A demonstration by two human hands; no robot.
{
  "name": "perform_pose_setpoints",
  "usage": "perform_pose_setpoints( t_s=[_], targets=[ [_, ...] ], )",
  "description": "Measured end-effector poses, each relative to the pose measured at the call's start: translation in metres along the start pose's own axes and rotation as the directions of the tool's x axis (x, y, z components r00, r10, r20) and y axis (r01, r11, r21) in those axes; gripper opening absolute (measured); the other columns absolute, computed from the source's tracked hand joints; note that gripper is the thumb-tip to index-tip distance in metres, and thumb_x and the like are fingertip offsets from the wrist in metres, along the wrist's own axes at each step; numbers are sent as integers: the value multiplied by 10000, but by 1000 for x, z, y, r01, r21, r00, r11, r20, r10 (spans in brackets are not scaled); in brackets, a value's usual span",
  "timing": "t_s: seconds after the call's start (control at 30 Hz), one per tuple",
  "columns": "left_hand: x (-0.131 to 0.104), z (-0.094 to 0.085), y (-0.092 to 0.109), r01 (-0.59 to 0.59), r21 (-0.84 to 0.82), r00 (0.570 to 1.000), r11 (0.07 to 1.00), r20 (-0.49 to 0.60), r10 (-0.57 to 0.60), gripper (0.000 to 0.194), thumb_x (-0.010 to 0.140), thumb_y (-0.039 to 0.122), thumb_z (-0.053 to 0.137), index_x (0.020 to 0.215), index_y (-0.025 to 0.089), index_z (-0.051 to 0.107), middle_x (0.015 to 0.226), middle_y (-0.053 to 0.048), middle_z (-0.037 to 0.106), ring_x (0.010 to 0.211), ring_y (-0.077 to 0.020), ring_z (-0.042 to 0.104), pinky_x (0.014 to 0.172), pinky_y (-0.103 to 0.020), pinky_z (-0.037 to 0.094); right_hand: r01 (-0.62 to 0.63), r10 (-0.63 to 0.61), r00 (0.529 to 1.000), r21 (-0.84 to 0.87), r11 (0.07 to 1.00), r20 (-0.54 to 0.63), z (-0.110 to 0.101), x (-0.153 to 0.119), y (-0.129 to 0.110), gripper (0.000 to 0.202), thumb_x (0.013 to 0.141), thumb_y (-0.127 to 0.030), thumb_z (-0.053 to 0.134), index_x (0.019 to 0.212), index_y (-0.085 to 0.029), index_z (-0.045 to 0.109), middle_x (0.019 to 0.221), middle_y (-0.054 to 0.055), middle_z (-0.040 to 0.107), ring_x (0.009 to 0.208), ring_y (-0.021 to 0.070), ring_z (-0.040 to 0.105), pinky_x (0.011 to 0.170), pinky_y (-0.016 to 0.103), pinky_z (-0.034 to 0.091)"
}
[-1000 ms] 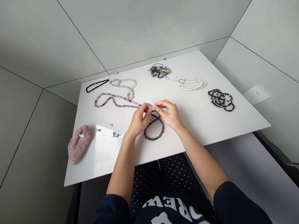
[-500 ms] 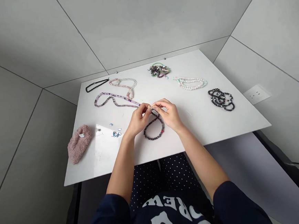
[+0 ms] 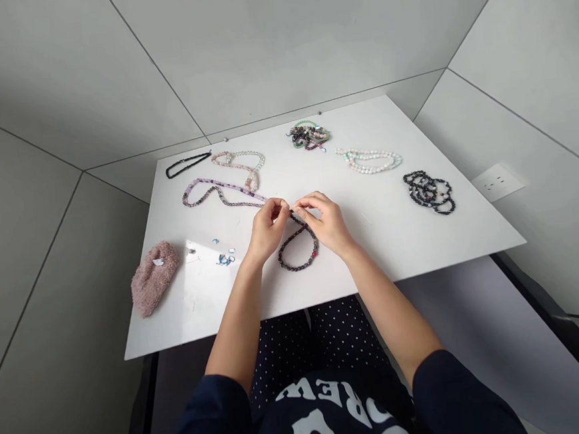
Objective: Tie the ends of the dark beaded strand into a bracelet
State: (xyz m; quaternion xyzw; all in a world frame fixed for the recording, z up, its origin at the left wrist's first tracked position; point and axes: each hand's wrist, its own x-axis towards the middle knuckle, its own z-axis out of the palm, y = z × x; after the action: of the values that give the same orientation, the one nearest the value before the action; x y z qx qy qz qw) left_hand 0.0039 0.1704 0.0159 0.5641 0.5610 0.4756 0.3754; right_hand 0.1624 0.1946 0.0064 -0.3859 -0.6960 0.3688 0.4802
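A dark bead strand (image 3: pixel 298 268) with one red bead lies in a loop on the table, its two sides crossing just below my fingertips. My left hand (image 3: pixel 270 226) pinches at the upper end of the strand, thumb against curled fingers. Opposite it, my right hand (image 3: pixel 324 222) pinches at the same end with thumb and forefinger. Any thread between the fingertips is too fine to make out. Beyond my left hand, a purple and grey bead strand (image 3: pixel 222 195) runs partly behind the fingers.
On the white table (image 3: pixel 396 235) lie a fuzzy pink pouch (image 3: pixel 154 281), small blue-and-white scraps (image 3: pixel 226 259), a black strand (image 3: pixel 188 163), a pink-and-clear strand (image 3: pixel 245 163), a mixed bead pile (image 3: pixel 308 135), a pale strand (image 3: pixel 370 160) and dark bracelets (image 3: pixel 428 193). Walls stand behind.
My fingertips have drawn slightly apart, the left hand shifting a little to the left. A small bluish-grey bit between them no longer shows. The bead loop lies as before.
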Motion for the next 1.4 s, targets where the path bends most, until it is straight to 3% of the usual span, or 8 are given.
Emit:
perform_pose_setpoints(
  t_s=[0.27, 0.47, 1.07, 1.4],
  targets=[
    [1, -2, -2, -10, 15, 999, 1000, 44, 9, 216, 897, 389, 613, 830, 185, 588, 767, 0, 599, 710, -123, 559, 706, -270, 452, 79, -80, 997, -77, 994, -3, -1, 0, -1, 155, 961, -347, 578, 944, -251, 698, 993, 63, 647, 999, 213, 616, 929, 386, 497],
    [1, -3, 1, 3, 7, 997, 1000, 74, -4, 260, 876, 429, 640, 827, 175, 611, 752, -6, 624, 694, -124, 567, 688, -269, 462, 91, -91, 996, -25, 996, 9, -1, 0, -5, 140, 964, -324, 575, 934, -258, 695, 988, 56, 729, 1031, 227, 621, 957, 415, 502],
    [-2, -2, 7, -33, 21, 995, 999, 94, 31, 294, 893, 470, 634, 841, 181, 621, 762, -15, 628, 697, -126, 569, 704, -279, 482, -102, 106, 994, 167, 981, -16, 1, 0, 0, 233, 917, -444, 612, 910, -230, 703, 947, 33, 749, 925, 191, 676, 916, 352, 520],
    [-5, 0, 7, -192, 136, 981, 972, 35, 189, 223, 929, 413, 614, 903, 192, 639, 854, -34, 687, 785, -142, 626, 792, -302, 511, -189, 208, 978, 315, 930, -26, 0, 3, 1, 320, 842, -523, 682, 890, -208, 709, 921, 48, 746, 875, 191, 690, 866, 345, 545]
  ],
)
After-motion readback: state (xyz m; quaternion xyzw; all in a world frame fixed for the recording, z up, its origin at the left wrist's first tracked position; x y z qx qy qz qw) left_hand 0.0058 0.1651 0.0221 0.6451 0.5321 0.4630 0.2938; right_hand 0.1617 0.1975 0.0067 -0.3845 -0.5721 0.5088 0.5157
